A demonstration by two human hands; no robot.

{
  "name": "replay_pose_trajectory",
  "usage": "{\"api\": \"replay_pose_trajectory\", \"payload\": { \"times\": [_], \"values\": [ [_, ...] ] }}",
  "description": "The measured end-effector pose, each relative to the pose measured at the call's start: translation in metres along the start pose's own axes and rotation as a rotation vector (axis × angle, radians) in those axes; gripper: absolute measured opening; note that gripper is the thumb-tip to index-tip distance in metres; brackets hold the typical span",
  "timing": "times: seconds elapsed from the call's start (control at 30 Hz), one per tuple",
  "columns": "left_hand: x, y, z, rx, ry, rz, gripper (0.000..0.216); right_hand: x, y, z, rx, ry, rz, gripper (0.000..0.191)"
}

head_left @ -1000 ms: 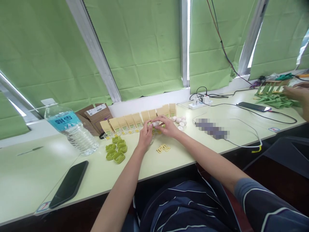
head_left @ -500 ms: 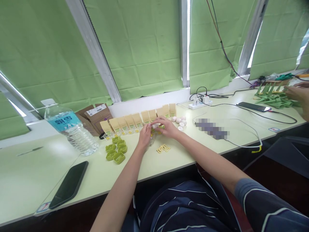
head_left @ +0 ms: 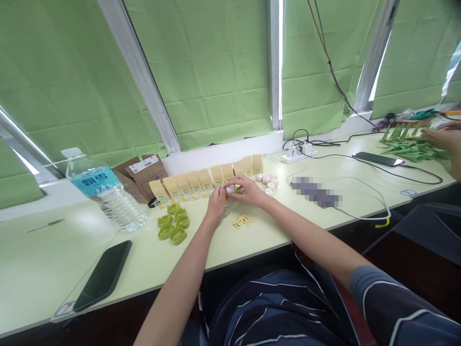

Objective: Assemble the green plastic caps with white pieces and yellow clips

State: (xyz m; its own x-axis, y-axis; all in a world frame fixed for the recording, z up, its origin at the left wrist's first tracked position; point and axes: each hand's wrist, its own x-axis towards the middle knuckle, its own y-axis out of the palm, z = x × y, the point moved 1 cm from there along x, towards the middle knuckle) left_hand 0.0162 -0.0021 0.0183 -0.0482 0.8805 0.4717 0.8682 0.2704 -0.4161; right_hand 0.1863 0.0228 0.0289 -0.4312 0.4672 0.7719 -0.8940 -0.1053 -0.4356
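Between my two hands is a small pale, rounded piece (head_left: 230,190), resembling the several pinkish-white rounded pieces (head_left: 270,185) lying to the right. My left hand (head_left: 216,203) grips its left end with closed fingers. My right hand (head_left: 249,190) pinches it from the other side, thumb below and fingers above. Something clear like plastic (head_left: 227,208) shows under my left hand, partly hidden. Close in front lie thin yellow looped pieces (head_left: 243,221). Behind the hands runs a row of beige folded cards (head_left: 194,181) with clear bases.
Green cup-like shapes (head_left: 177,235) sit left of my hands. Further left are a black phone (head_left: 103,275), a large water bottle (head_left: 104,190) and a cardboard box (head_left: 146,178). Cables and a power strip (head_left: 298,153) lie right. Another person's hand (head_left: 444,139) is near green cone-shaped pieces (head_left: 414,146).
My hands stay at nearly the same spot, with small finger shifts around the pale piece. The other person's hand at far right has moved slightly.
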Motion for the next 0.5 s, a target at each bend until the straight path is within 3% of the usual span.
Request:
{"api": "replay_pose_trajectory", "payload": {
  "times": [0.5],
  "values": [
    [0.0001, 0.0006, -0.0039, -0.004, -0.007, -0.013, 0.034, 0.0007, 0.0053, 0.0054, -0.040, 0.019, -0.085, 0.035]
  ]
}}
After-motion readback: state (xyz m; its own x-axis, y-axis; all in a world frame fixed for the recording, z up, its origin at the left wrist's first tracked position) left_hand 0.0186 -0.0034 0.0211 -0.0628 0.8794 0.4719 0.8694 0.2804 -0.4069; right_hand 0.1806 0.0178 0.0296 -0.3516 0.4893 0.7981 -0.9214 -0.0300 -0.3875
